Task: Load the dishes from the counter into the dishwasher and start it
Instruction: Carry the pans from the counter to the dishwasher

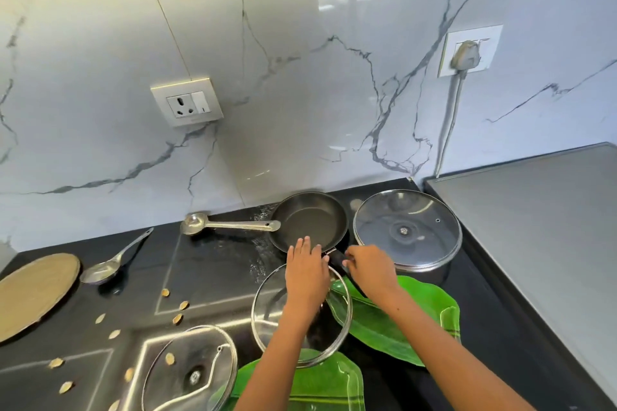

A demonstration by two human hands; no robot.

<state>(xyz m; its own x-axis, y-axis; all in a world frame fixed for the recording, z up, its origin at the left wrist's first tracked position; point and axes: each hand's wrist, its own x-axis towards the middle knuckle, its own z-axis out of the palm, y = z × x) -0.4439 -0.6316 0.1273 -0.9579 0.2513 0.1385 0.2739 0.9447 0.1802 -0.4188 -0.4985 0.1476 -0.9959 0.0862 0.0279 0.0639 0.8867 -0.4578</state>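
Reaching over a black counter [207,270], two bare hands meet at a small dark frying pan [309,222]. The pan sits near the back wall, at about 12 o'clock from the hands. The left hand [307,272] lies flat with its fingers straight, and the fingertips touch the near rim of the pan. The right hand [369,269] has its fingers curled around the pan's black handle [337,260], which sticks out toward 5 o'clock. A pot with a glass lid [407,230] stands just beside the pan at 3 o'clock. A steel ladle [227,223] lies at 9 o'clock from the pan, its handle end touching the pan's rim. Under the left wrist lies a round glass lid [267,307], and another glass lid [190,374] lies at 7 o'clock from it. A green leaf-shaped plate [400,320] lies under the right arm, and a second green plate [320,384] is near the bottom edge. Far off at 9 o'clock sit a spoon [110,264] and a flat round pan [33,294]. Little yellow seeds [177,319] are scattered on the counter
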